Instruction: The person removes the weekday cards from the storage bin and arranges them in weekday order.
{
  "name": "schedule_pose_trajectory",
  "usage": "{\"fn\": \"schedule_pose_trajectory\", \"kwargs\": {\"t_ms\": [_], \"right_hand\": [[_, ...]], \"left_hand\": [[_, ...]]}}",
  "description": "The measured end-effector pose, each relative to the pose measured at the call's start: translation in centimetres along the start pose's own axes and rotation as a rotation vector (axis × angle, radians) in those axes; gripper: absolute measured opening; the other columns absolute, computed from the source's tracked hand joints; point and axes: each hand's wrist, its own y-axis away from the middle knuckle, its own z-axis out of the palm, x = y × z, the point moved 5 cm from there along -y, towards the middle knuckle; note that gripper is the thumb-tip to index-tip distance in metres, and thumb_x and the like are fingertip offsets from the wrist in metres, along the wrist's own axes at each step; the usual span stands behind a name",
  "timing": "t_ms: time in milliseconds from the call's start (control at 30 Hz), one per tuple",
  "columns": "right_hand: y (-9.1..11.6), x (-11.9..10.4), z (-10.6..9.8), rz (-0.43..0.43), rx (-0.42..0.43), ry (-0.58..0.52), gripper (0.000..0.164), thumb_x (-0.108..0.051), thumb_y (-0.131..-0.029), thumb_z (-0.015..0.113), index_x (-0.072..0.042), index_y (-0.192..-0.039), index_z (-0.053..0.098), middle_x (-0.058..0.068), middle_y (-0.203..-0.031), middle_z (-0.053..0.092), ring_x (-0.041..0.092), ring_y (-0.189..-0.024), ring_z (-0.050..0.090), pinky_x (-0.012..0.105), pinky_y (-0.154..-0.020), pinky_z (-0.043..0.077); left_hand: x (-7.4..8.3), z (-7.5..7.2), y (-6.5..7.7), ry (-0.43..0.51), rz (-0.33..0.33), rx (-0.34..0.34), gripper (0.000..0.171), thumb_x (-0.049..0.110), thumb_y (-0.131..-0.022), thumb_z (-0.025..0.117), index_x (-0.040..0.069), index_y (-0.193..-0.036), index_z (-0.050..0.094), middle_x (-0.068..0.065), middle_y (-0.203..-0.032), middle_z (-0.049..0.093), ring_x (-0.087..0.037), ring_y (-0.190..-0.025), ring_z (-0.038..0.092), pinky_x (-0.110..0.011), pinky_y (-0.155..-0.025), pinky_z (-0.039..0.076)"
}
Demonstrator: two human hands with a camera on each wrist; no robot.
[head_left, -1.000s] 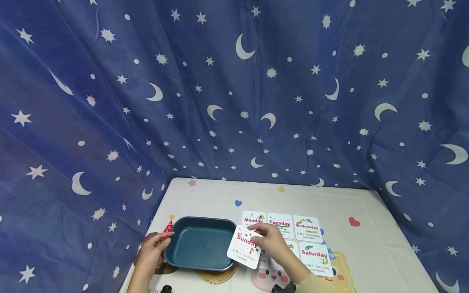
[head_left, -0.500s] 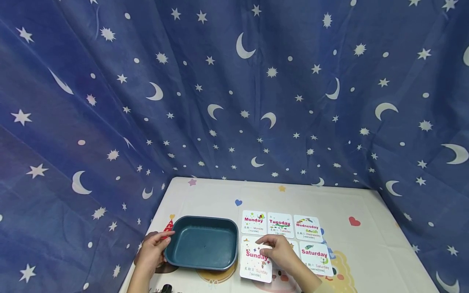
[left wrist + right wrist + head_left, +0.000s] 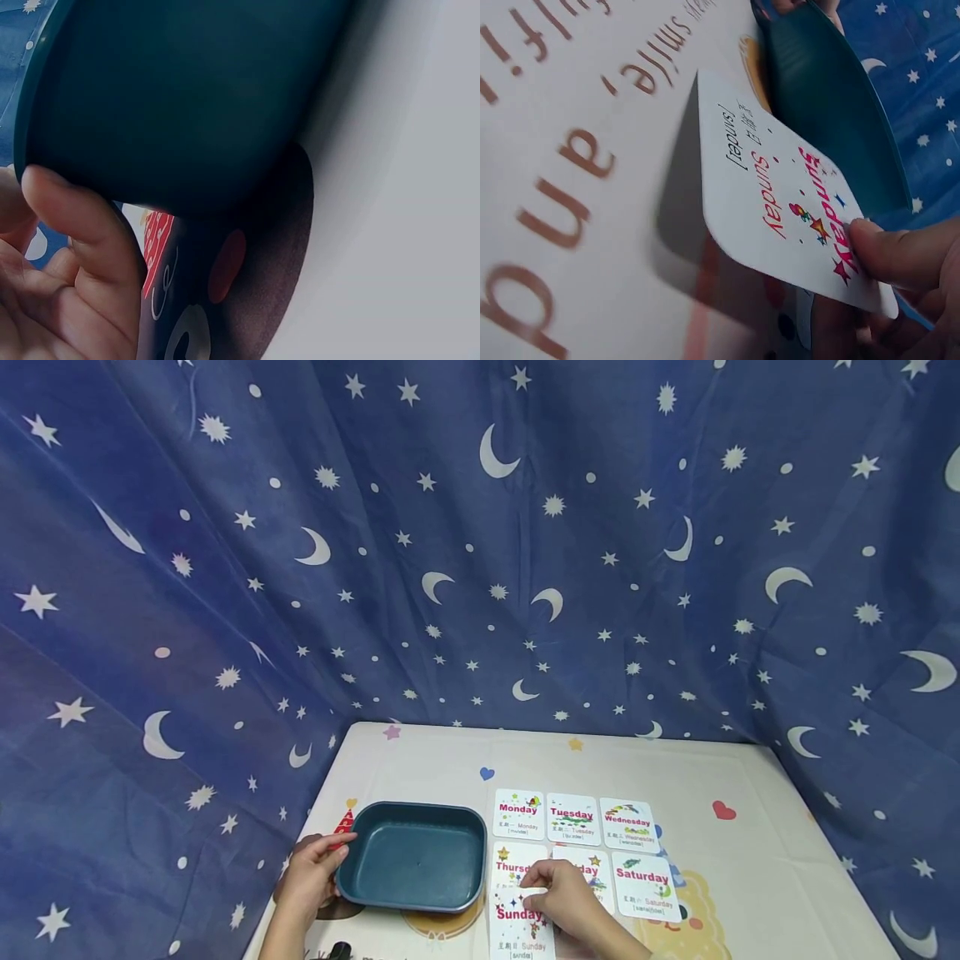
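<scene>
In the head view my right hand (image 3: pixel 566 897) pinches a white flashcard printed "Sunday" (image 3: pixel 521 935) between thumb and fingers. The card overlaps the lower part of the "Thursday" card (image 3: pixel 510 865). The right wrist view shows the Sunday card (image 3: pixel 765 202) tilted, its near edge raised above the tablecloth and casting a shadow. At the left, my left hand (image 3: pixel 311 870) grips the rim of a dark teal plastic basin (image 3: pixel 420 864), whose inside is bare. Its thumb (image 3: pixel 71 210) lies against the rim in the left wrist view.
Right of the basin lie the "Monday" (image 3: pixel 519 818), "Tuesday" (image 3: pixel 573 831) and "Wednesday" (image 3: pixel 630 839) cards in a row. Below them are a partly covered card ending in "day" (image 3: pixel 592 860) and the "Saturday" card (image 3: pixel 645 893). A starry curtain (image 3: pixel 480 568) hangs behind the table.
My right hand has carried the Sunday card from beside the basin's right rim rightward, then down toward the front, uncovering the Monday card and part of Thursday. My left hand stays at the basin.
</scene>
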Motion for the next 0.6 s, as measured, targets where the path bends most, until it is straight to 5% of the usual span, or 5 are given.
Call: {"fn": "schedule_pose_trajectory", "kwargs": {"t_ms": [600], "right_hand": [[1.3,0.4,1.2,0.022,0.064,0.21,0.026,-0.009,-0.08,0.09,-0.021,-0.076,0.067,-0.007,-0.067,0.059,0.008,-0.061,0.054,0.022,-0.054,0.043]], "left_hand": [[-0.1,0.0,0.0,-0.009,-0.015,0.001,0.035,0.008,-0.107,0.064,0.003,-0.141,0.067,0.0,-0.083,0.054,-0.01,-0.05,0.047,-0.025,-0.047,0.046]]}}
